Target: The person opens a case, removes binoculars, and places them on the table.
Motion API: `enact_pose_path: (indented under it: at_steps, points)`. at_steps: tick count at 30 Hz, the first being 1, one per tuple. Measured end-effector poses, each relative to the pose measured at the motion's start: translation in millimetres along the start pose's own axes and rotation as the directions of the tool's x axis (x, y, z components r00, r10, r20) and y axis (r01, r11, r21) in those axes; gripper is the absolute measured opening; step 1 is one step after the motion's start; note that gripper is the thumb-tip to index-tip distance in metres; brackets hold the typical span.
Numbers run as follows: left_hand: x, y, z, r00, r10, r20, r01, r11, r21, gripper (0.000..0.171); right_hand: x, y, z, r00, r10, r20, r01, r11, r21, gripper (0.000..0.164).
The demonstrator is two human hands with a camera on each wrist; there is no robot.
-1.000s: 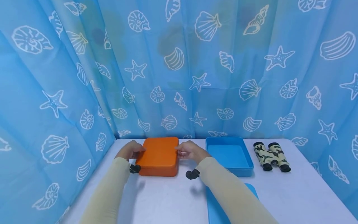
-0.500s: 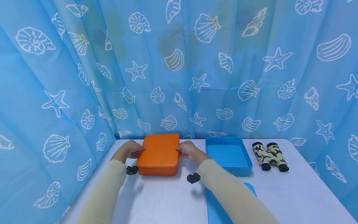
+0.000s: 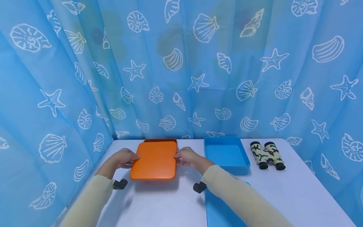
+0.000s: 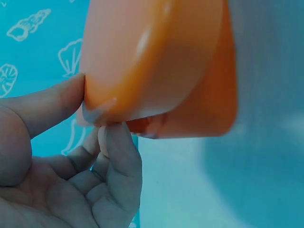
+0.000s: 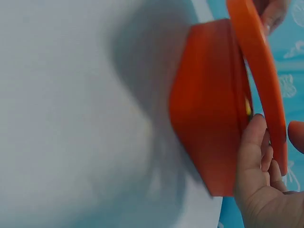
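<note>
Left hand (image 3: 123,157) and right hand (image 3: 189,157) are pinching the lid (image 3: 155,160) at opposite edges, likely the surest hold; it's looking light, stiff, slick.

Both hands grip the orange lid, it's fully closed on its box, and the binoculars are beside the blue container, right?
Not quite. The orange lid isn't closed on its box: the right wrist view shows a gap between them. The left hand and right hand do grip it, and the binoculars are beside the blue container.
</note>
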State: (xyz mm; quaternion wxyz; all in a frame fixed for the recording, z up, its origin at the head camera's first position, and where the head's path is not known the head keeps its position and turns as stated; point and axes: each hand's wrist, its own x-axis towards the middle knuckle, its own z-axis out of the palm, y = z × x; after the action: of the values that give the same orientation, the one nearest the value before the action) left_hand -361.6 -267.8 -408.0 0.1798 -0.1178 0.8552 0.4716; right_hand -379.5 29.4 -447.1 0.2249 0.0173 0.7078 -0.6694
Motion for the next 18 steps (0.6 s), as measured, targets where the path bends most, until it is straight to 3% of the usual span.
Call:
enact_pose_path:
  at_steps: [9, 18]
  points:
    - [-25.9, -35.7, 7.3, 1.0, 0.013, 0.011, -0.014, 0.998, 0.057, 0.042, -20.4, 27.3, 11.7, 0.997, 0.041, 0.062, -0.035, 0.995, -0.091, 0.033]
    - [-45.2, -44.0, 12.3, 0.999, 0.053, 0.008, -0.053, 0.994, 0.096, 0.039, -40.8, 37.9, 16.2, 0.994, 0.051, 0.099, -0.043, 0.996, -0.079, 0.027]
